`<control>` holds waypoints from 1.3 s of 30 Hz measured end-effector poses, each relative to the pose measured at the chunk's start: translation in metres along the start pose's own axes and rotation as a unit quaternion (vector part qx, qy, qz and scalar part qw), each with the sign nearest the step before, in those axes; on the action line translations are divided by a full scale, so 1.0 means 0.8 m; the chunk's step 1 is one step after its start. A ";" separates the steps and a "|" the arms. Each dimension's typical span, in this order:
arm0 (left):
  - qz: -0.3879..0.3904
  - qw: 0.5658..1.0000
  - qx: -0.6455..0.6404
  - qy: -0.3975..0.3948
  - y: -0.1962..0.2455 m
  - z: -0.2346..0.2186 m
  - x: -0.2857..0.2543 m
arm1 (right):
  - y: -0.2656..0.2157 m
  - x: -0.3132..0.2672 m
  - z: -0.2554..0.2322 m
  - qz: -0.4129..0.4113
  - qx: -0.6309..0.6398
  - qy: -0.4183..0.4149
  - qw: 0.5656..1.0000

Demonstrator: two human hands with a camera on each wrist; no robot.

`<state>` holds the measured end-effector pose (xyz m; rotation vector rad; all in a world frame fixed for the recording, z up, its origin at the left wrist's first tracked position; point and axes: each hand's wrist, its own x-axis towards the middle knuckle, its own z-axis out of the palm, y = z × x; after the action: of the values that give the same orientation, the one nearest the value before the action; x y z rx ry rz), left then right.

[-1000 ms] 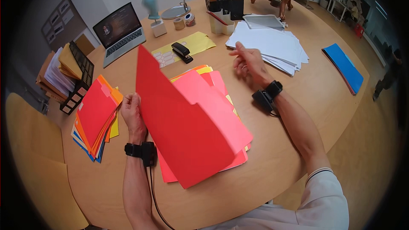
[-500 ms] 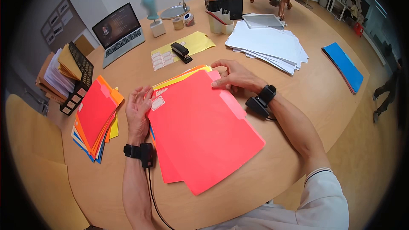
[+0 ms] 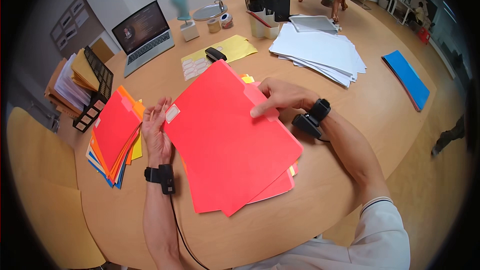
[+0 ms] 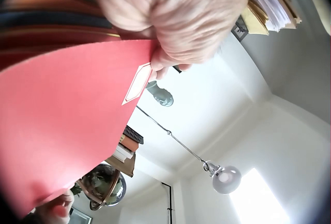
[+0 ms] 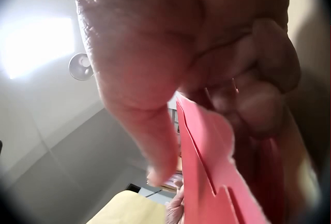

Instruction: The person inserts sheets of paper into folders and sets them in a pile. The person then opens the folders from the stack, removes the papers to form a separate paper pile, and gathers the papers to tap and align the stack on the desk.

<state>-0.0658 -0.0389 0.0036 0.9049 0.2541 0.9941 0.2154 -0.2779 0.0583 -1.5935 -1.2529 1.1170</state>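
Observation:
A red file folder with a pink tab edge is raised at a tilt over more folders on the desk. My right hand pinches its right edge beside the tab, thumb on top and fingers underneath, as the right wrist view also shows. At the upper left corner my left hand holds the folder's edge, fingertips right by a white label with a red border. Beneath it lies another red folder, and yellow edges stick out of the stack.
To the left, a fanned pile of coloured folders lies near a file rack. Behind are a laptop, a label sheet, a black stapler and white papers. Blue folders lie at far right.
The right hand, free a second ago, came to the red folder's right edge and now grips it. The folder swung down flat, then lifted and shifted away from the body.

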 end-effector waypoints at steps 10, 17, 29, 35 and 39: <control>-0.099 0.989 0.045 -0.097 0.005 0.027 -0.015 | 0.019 0.020 0.017 -0.052 0.323 0.170 0.929; -0.100 0.948 0.279 -0.118 0.001 0.043 -0.028 | 0.043 0.023 0.005 -0.102 0.310 0.070 0.942; 0.145 0.948 0.257 0.119 0.124 -0.071 0.024 | 0.057 0.029 -0.001 -0.039 0.171 0.175 0.969; 0.096 0.922 0.324 0.186 0.193 -0.193 0.029 | 0.054 0.029 0.006 -0.044 0.162 0.188 0.968; 0.102 0.847 0.455 0.254 0.204 -0.257 0.022 | 0.057 0.033 0.007 -0.040 0.113 0.191 0.974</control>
<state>-0.2730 0.1239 0.0024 1.5310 1.1764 1.3250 0.2255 -0.2601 0.0096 -1.4839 -0.8934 0.8211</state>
